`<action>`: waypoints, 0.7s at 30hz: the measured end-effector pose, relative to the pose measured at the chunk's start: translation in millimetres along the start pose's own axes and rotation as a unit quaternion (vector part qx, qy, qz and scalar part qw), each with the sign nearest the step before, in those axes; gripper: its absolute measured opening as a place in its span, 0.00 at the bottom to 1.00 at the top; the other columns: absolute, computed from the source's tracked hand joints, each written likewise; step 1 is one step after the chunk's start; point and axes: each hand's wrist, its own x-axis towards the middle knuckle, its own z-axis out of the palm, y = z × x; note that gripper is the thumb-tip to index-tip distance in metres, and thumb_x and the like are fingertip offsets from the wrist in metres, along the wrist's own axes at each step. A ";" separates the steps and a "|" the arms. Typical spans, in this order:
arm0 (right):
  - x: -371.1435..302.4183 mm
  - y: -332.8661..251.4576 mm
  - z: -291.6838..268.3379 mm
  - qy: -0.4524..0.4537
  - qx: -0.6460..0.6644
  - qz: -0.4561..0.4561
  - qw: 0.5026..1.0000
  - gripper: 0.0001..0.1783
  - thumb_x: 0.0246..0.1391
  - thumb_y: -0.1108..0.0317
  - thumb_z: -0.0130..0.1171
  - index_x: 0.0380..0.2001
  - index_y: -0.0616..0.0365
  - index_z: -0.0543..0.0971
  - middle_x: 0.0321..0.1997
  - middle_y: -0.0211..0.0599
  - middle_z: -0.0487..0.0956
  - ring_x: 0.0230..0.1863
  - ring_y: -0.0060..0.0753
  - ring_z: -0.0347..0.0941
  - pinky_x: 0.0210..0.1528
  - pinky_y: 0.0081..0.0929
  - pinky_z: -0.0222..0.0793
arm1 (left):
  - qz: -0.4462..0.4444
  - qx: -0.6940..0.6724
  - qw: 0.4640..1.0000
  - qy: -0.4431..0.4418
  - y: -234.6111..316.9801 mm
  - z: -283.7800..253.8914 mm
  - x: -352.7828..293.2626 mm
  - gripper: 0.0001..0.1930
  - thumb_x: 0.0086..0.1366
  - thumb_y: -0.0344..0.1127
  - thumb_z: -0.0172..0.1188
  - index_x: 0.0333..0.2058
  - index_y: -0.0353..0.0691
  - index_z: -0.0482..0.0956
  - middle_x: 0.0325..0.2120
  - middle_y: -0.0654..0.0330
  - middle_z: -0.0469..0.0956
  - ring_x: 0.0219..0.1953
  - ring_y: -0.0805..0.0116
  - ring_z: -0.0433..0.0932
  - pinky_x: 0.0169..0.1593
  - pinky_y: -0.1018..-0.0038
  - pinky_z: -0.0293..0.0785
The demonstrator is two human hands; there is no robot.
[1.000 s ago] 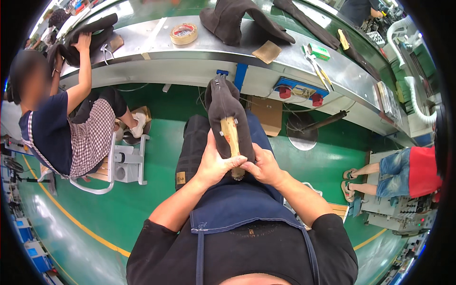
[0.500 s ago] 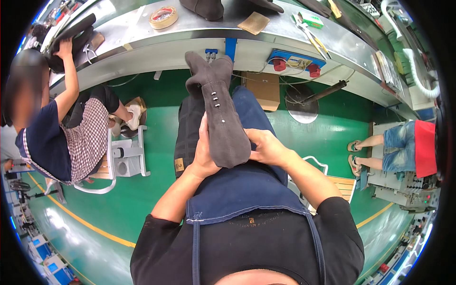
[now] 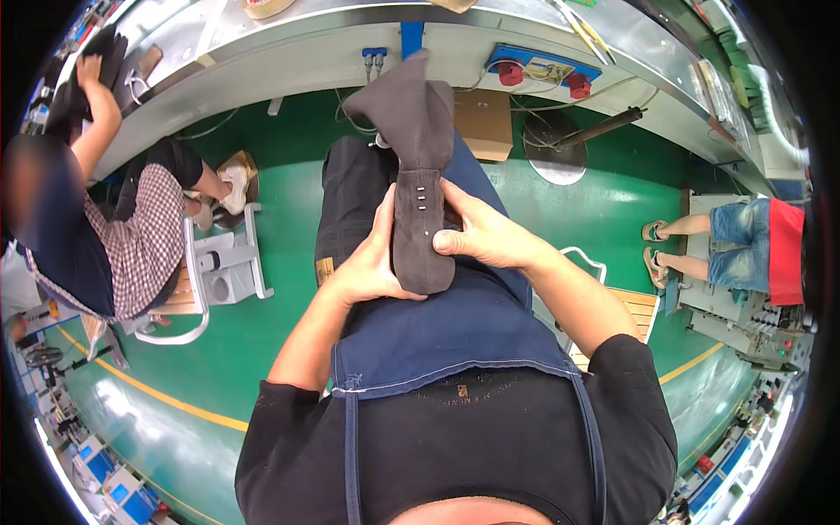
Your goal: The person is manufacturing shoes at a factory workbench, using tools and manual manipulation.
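Observation:
Between my hands is a dark grey boot upper (image 3: 423, 232), its rounded toe toward my lap and its loose shaft flaps pointing away. Three small pale bars run in a row down its front, with a white dot below them. My left hand (image 3: 372, 262) wraps the left side and reaches under the toe; those fingertips are partly hidden. On the right side, my right hand (image 3: 486, 229) grips the upper, thumb lying on its top face beside the dot and its other fingers partly out of sight behind it.
A metal workbench (image 3: 306, 35) runs along the far side, with a blue socket panel (image 3: 542, 70) on its front. Beneath it stand a cardboard box (image 3: 483, 125) and a round metal base (image 3: 555, 149). A seated co-worker (image 3: 114, 210) is at left; another person (image 3: 735, 249) stands at right.
The upper has turned more upright and its shaft flaps have shifted to a fuller, folded shape. My right hand has moved up its side, thumb now on top. The view has tilted down from the bench.

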 end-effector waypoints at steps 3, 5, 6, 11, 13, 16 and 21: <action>4.4 4.1 7.0 0.011 0.006 -0.017 1.000 0.74 0.48 0.35 0.77 0.79 0.70 0.45 0.79 0.56 0.57 0.80 0.46 0.54 0.80 0.40 0.52 | -0.001 -0.183 0.983 -0.021 14.6 -8.0 -8.0 0.88 0.31 0.57 0.89 0.79 0.38 0.29 0.79 0.44 0.42 0.81 0.52 0.47 0.79 0.58 0.48; 6.6 5.1 9.2 0.009 0.038 -0.013 0.999 0.76 0.45 0.34 0.79 0.79 0.68 0.44 0.79 0.55 0.57 0.81 0.46 0.52 0.80 0.39 0.50 | -0.027 -0.194 0.980 0.022 22.3 -6.4 -11.2 0.90 0.27 0.61 0.89 0.79 0.39 0.31 0.78 0.45 0.45 0.80 0.51 0.49 0.79 0.57 0.48; 7.0 5.6 9.7 0.003 0.013 -0.010 1.000 0.77 0.44 0.34 0.79 0.79 0.68 0.44 0.79 0.54 0.57 0.81 0.45 0.52 0.81 0.39 0.49 | -0.040 -0.163 0.985 0.044 25.3 -2.5 -13.1 0.92 0.24 0.66 0.89 0.79 0.40 0.33 0.78 0.46 0.47 0.80 0.50 0.50 0.79 0.56 0.49; 7.8 6.4 12.5 -0.023 -0.014 -0.022 0.999 0.77 0.42 0.36 0.80 0.80 0.66 0.44 0.80 0.52 0.56 0.81 0.45 0.50 0.81 0.38 0.47 | -0.037 -0.105 0.992 0.054 34.3 5.9 -14.4 0.88 0.31 0.62 0.88 0.79 0.41 0.31 0.78 0.46 0.48 0.79 0.50 0.51 0.78 0.56 0.52; 7.5 6.6 15.2 -0.022 -0.008 -0.018 1.000 0.76 0.43 0.37 0.80 0.80 0.65 0.45 0.80 0.52 0.56 0.81 0.45 0.51 0.81 0.38 0.47 | -0.035 -0.102 0.993 0.045 34.0 6.3 -15.7 0.85 0.36 0.58 0.87 0.79 0.42 0.29 0.78 0.45 0.47 0.79 0.50 0.51 0.78 0.57 0.53; 8.7 6.7 21.8 -0.019 -0.008 -0.011 1.000 0.72 0.46 0.41 0.79 0.79 0.66 0.46 0.79 0.52 0.58 0.80 0.45 0.53 0.80 0.38 0.48 | -0.026 -0.092 0.995 0.042 29.9 8.9 -19.1 0.82 0.42 0.51 0.85 0.78 0.41 0.23 0.77 0.44 0.45 0.79 0.49 0.52 0.77 0.58 0.55; 17.5 8.9 32.2 0.028 -0.068 -0.006 0.997 0.62 0.53 0.49 0.74 0.78 0.67 0.49 0.77 0.53 0.60 0.78 0.45 0.56 0.79 0.38 0.51 | -0.039 -0.138 0.986 0.087 22.2 13.7 -21.2 0.80 0.46 0.50 0.83 0.77 0.41 0.20 0.77 0.42 0.45 0.78 0.48 0.53 0.76 0.58 0.57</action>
